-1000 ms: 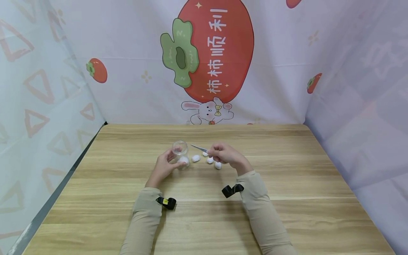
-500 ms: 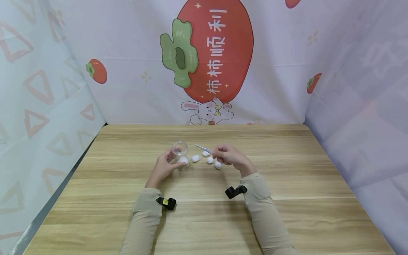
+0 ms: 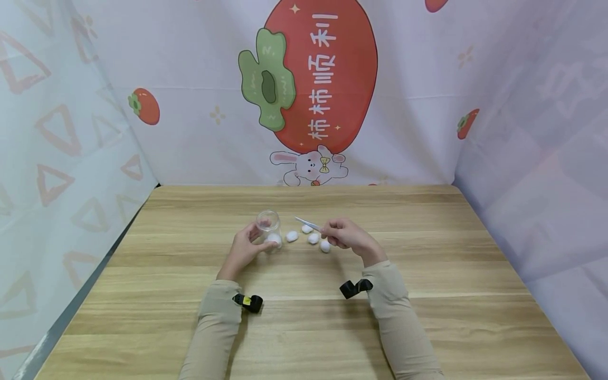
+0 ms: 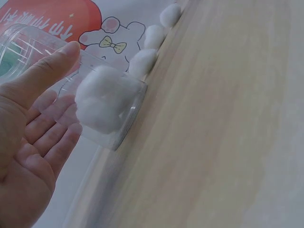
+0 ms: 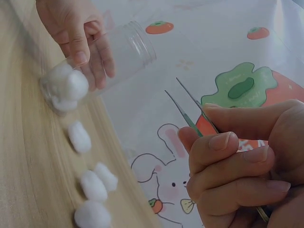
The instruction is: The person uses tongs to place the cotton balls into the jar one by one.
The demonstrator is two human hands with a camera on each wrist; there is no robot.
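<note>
A clear, lidless jar (image 3: 269, 221) stands upright on the table with white cotton balls (image 5: 69, 88) at its bottom. My left hand (image 3: 245, 248) holds it from the left, thumb on the near side and fingers behind. My right hand (image 3: 349, 236) pinches a pair of metal tweezers (image 3: 307, 223) above the table, right of the jar. Their tips (image 5: 176, 90) stand apart with nothing between them. Below the tweezers and beside the jar lie several loose cotton balls (image 3: 313, 238), one nearest the jar (image 5: 79, 137).
The wood-grain table (image 3: 304, 327) carries the jar and the loose cotton balls. Behind it hangs a white cloth (image 3: 190, 142) with persimmon and rabbit prints. Cloth walls flank both sides. Black wrist straps (image 3: 248, 302) sit on both sleeves.
My right hand has moved a little to the right and slightly nearer with the tweezers, away from the jar. The left hand and jar stay in place.
</note>
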